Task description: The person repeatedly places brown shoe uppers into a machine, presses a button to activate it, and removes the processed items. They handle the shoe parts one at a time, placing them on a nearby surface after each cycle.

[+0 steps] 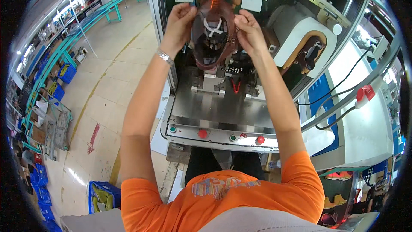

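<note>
A dark brown leather shoe upper (pixel 198 38) sits at the left station of a machine, toe end away from me, with a white lace (pixel 213 26) tied across it. Bright orange lines fall on its far end. My left hand (pixel 179 26) is closed at the upper's left edge, thumb and fingers pinching it. On the opposite side, my right hand (pixel 249 30) grips the right edge between thumb and bent fingers. Beneath the upper stands a metal support block (pixel 211 83). Another dark shoe upper (pixel 310 56) rests in the padded clamp (pixel 296 38) to the right.
The machine's front panel carries red buttons (pixel 202 134) and green ones (pixel 233 138). Red-handled pliers (pixel 236 86) lie behind the metal plate (pixel 201 111). At right hangs a red and white switch (pixel 365 94) with cables. A blue crate (pixel 104 196) stands on the floor at left.
</note>
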### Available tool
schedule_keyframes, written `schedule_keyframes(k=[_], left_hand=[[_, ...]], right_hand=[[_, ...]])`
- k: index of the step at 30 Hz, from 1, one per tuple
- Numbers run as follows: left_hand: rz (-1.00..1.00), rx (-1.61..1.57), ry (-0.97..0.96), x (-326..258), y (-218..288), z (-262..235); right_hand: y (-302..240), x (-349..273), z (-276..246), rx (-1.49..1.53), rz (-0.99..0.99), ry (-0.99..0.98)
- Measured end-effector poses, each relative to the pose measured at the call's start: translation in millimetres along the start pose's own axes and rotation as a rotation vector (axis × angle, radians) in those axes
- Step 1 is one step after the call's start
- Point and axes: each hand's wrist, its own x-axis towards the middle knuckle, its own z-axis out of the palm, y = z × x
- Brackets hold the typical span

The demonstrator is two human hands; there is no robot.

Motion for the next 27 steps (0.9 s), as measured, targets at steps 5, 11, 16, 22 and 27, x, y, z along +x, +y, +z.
schedule_keyframes(k=[5,11,16,22,27], left_hand=[[-0.024,-0.094,0.044,5,-24,-11],[0.045,-0.103,0.133,45,-29,-8],[-0.081,-0.263,0.161,64,-45,-4],[0.299,0.575,0.392,27,-68,-21],[0.994,1.155,-0.051,-67,21,42]], right_hand=[[18,13,-12,-0.005,-0.006,0.057],[9,33,12,-0.129,0.007,0.294],[15,47,-4,-0.174,-0.053,0.308],[47,-14,-18,-0.83,-0.319,0.478],[106,-120,-22,-0.222,0.251,0.501]])
